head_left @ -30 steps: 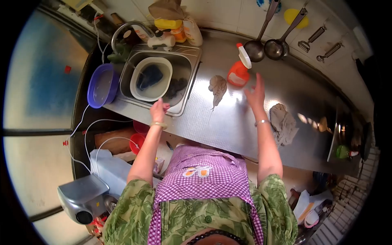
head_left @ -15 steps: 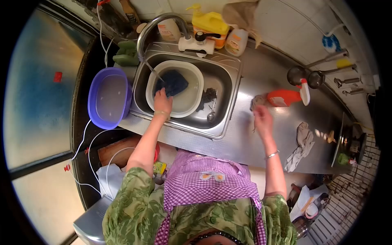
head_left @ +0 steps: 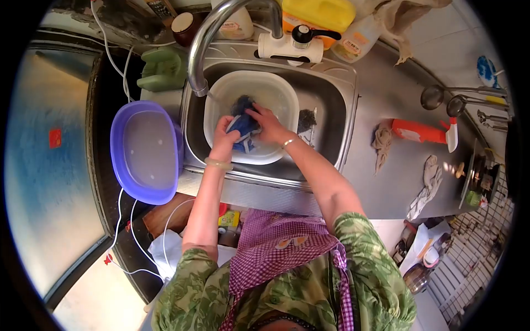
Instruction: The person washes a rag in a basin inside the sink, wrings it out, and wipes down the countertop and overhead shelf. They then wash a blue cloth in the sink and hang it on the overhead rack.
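A dark blue cloth [head_left: 243,122] with light edging is bunched up in a white basin [head_left: 293,108] of cloudy water. My left hand [head_left: 224,137] has its fingers closed on the cloth's left side. From the right, my right hand [head_left: 269,124] grips the same cloth, its fingers on the upper part. The basin stands inside the steel sink [head_left: 349,124]. Over the basin's left part arches the faucet [head_left: 197,60], with a thin stream of water below its spout. A dark clump [head_left: 307,119] lies in the sink, right of the basin.
A purple tub [head_left: 117,160] of cloudy water stands left of the sink. On the right counter are a crumpled rag [head_left: 382,144], a red spray bottle [head_left: 422,131] and a pale cloth [head_left: 428,185]. Ladles [head_left: 432,97] hang at the right wall. Bottles [head_left: 356,44] line the back.
My right hand has moved left from beside the rag on the counter into the basin, onto the blue cloth. Both hands now bunch the cloth, and the view has shifted closer to the sink.
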Demonstrator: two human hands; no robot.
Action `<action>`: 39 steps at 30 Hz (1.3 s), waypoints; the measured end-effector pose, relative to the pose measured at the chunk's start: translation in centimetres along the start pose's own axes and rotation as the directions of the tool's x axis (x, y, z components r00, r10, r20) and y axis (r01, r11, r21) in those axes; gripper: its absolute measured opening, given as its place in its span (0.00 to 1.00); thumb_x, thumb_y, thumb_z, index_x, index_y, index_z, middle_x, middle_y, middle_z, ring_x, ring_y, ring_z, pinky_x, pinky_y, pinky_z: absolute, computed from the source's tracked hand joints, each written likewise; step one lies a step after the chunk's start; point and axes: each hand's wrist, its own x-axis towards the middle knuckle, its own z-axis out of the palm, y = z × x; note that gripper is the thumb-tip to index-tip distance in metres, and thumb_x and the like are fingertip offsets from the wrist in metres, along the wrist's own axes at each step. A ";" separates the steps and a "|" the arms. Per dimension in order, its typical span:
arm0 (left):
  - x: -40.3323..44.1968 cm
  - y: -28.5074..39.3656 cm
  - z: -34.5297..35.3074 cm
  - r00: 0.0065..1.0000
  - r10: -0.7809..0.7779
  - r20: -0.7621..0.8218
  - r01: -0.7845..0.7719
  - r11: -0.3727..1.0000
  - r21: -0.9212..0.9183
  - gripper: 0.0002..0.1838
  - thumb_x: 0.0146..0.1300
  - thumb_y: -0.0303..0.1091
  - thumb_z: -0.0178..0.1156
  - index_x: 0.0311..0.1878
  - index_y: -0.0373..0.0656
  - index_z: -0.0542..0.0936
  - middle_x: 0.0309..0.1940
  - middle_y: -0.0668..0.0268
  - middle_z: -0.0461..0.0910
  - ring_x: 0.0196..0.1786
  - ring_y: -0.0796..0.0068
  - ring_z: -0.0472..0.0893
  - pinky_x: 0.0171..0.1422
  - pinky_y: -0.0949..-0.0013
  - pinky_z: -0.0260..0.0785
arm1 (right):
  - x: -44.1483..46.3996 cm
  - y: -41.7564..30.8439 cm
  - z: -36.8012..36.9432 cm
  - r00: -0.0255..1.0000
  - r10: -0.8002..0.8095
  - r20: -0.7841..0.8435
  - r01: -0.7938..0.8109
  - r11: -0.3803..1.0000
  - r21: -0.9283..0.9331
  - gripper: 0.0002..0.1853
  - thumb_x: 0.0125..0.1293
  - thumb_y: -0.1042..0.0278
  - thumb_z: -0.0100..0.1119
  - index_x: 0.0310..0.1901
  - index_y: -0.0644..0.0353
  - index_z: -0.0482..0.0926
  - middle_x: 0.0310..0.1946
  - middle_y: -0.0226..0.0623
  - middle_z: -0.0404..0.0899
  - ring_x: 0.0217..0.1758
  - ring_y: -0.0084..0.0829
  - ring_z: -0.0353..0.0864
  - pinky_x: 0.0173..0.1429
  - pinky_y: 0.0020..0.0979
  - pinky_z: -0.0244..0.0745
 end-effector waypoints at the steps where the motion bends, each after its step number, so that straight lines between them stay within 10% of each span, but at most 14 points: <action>1: -1.0 1.4 0.1 0.999 -0.011 0.036 0.015 0.992 -0.129 0.22 0.49 0.20 0.54 0.52 0.39 0.73 0.47 0.57 0.81 0.49 0.65 0.81 0.58 0.66 0.74 | 0.4 0.4 0.6 0.994 0.063 0.090 -0.077 0.985 0.156 0.31 0.50 0.75 0.65 0.61 0.56 0.73 0.56 0.46 0.76 0.55 0.42 0.78 0.58 0.39 0.75; 4: -2.1 3.7 -0.6 0.997 -0.021 0.072 0.047 0.922 -0.384 0.23 0.50 0.18 0.51 0.53 0.38 0.73 0.47 0.59 0.80 0.48 0.66 0.81 0.57 0.66 0.74 | 1.4 1.8 0.1 0.777 0.243 0.581 -0.603 0.555 0.573 0.27 0.50 0.73 0.66 0.56 0.58 0.76 0.49 0.41 0.80 0.51 0.37 0.80 0.56 0.36 0.75; 7: -0.7 2.4 -3.4 0.995 -0.083 -0.060 0.060 0.949 -0.310 0.23 0.53 0.19 0.53 0.56 0.37 0.73 0.49 0.58 0.78 0.49 0.65 0.81 0.57 0.64 0.74 | 1.9 3.6 -1.0 0.675 0.517 0.526 -0.729 0.358 0.584 0.19 0.52 0.71 0.68 0.48 0.61 0.79 0.42 0.36 0.82 0.47 0.34 0.80 0.52 0.33 0.75; 10: 2.5 -1.5 -4.0 0.936 -0.098 -0.339 0.128 0.990 0.066 0.27 0.56 0.22 0.56 0.62 0.41 0.70 0.52 0.54 0.77 0.52 0.63 0.80 0.57 0.66 0.74 | 2.3 3.4 -1.4 0.774 0.612 0.161 -0.571 0.567 0.594 0.16 0.53 0.66 0.70 0.43 0.63 0.81 0.40 0.37 0.81 0.44 0.35 0.79 0.49 0.34 0.75; 13: 4.7 -3.8 -2.4 0.865 -0.256 -0.431 0.356 0.920 0.167 0.35 0.64 0.48 0.62 0.72 0.52 0.62 0.59 0.62 0.75 0.56 0.59 0.78 0.59 0.65 0.71 | 1.9 1.6 -0.9 0.929 0.349 -0.127 -0.371 0.877 -0.305 0.21 0.53 0.62 0.71 0.47 0.62 0.80 0.41 0.40 0.81 0.46 0.36 0.80 0.53 0.37 0.75; 15: 7.7 -8.9 -3.0 0.928 -0.342 -0.149 0.316 0.933 -0.173 0.35 0.64 0.63 0.54 0.70 0.57 0.66 0.62 0.65 0.74 0.62 0.56 0.75 0.65 0.52 0.66 | 4.0 -0.9 -2.6 0.730 0.598 0.331 -0.624 0.781 -0.034 0.26 0.53 0.61 0.71 0.53 0.62 0.77 0.45 0.45 0.80 0.50 0.40 0.79 0.58 0.41 0.73; 16: 9.4 -11.5 -3.2 0.928 -0.374 -0.002 0.352 0.876 -0.329 0.37 0.64 0.71 0.51 0.69 0.59 0.69 0.64 0.66 0.73 0.65 0.55 0.73 0.68 0.45 0.64 | 2.3 1.6 4.3 0.744 0.627 0.232 -0.648 0.593 0.479 0.29 0.51 0.63 0.69 0.55 0.62 0.75 0.47 0.48 0.79 0.53 0.44 0.78 0.61 0.42 0.72; 19: 7.2 -9.1 -1.7 0.910 -0.333 0.249 0.412 0.645 -0.644 0.36 0.65 0.70 0.46 0.61 0.49 0.75 0.55 0.62 0.77 0.61 0.60 0.76 0.67 0.46 0.66 | 1.6 -4.8 1.4 0.936 0.348 0.061 -0.303 0.702 0.644 0.29 0.49 0.64 0.68 0.54 0.63 0.77 0.49 0.47 0.79 0.54 0.46 0.78 0.61 0.40 0.72; 24: 5.9 -13.9 -7.2 0.986 0.162 -0.044 -0.168 0.946 -0.276 0.26 0.68 0.59 0.48 0.57 0.48 0.74 0.47 0.64 0.77 0.55 0.67 0.77 0.64 0.54 0.68 | 1.1 -12.6 -3.1 0.996 0.092 -0.009 -0.082 0.923 0.376 0.15 0.45 0.61 0.69 0.36 0.54 0.81 0.41 0.34 0.79 0.53 0.41 0.76 0.53 0.44 0.70; 31: 5.9 -5.9 -2.0 0.883 -0.367 0.294 0.470 0.718 -0.514 0.23 0.70 0.51 0.52 0.59 0.46 0.73 0.49 0.65 0.79 0.54 0.68 0.78 0.63 0.55 0.70 | 3.7 -10.6 -2.2 0.892 0.452 0.003 -0.414 0.814 0.407 0.14 0.44 0.61 0.68 0.31 0.57 0.80 0.37 0.41 0.81 0.47 0.45 0.80 0.51 0.47 0.73; 34: 5.0 -4.5 0.3 0.938 -0.320 0.132 0.344 0.822 -0.454 0.22 0.70 0.49 0.54 0.60 0.45 0.73 0.51 0.66 0.79 0.55 0.68 0.78 0.62 0.56 0.70 | 5.6 -5.3 -2.2 0.622 0.770 0.146 -0.608 0.357 0.709 0.14 0.49 0.60 0.67 0.35 0.60 0.82 0.34 0.47 0.80 0.46 0.48 0.81 0.53 0.46 0.74; 37: 3.1 -0.8 1.9 0.954 -0.244 -0.176 0.218 0.964 -0.155 0.25 0.70 0.51 0.56 0.63 0.46 0.72 0.56 0.65 0.78 0.58 0.68 0.78 0.64 0.58 0.69 | 4.0 -0.4 0.1 0.753 0.631 -0.188 -0.425 0.684 0.592 0.16 0.54 0.59 0.66 0.39 0.64 0.83 0.37 0.51 0.81 0.48 0.48 0.81 0.56 0.44 0.74; 39: 4.0 -1.8 -0.2 0.973 -0.195 -0.120 0.179 0.975 -0.131 0.26 0.70 0.52 0.57 0.64 0.49 0.72 0.57 0.66 0.78 0.59 0.68 0.77 0.65 0.58 0.67 | 2.8 1.0 0.6 0.656 0.695 -0.294 -0.567 0.711 0.416 0.17 0.56 0.59 0.65 0.40 0.66 0.82 0.39 0.52 0.81 0.48 0.51 0.80 0.56 0.44 0.74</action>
